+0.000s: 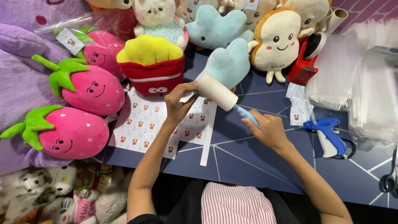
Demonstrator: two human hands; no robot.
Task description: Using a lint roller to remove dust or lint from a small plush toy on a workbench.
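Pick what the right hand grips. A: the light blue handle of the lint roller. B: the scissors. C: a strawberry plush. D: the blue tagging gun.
A: the right hand is closed round the light blue handle of the lint roller, while the tagging gun lies apart on the table.

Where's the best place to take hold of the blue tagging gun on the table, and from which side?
Grip the tagging gun by its white handle, which angles down toward the person, coming from the near side. The right hand is nearest, but it holds the lint roller by its handle, so it would likely need freeing first.
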